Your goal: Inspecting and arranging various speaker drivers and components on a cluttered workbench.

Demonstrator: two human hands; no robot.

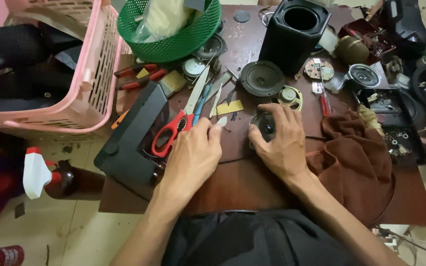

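Note:
My right hand (283, 143) rests on a small round black speaker part (264, 123) on the dark wooden table (252, 184), fingers curled around it. My left hand (193, 155) lies just left of it, its fingertips pinching a small pale flat piece (221, 121). Red-handled scissors (176, 125) lie right beside my left hand, leaning on a black speaker housing (131, 140). Just beyond my hands sit a black speaker cone (261, 79) and a smaller speaker with a yellow frame (289, 96).
A tall black speaker box (294, 32) stands at the back. A green mesh basket (171, 27) and a pink laundry basket (70, 74) sit at the left. A brown cloth (356, 160) lies at the right, with a red screwdriver (324, 101), pliers (136, 74) and circuit parts around. A spray bottle (50, 177) lies on the floor.

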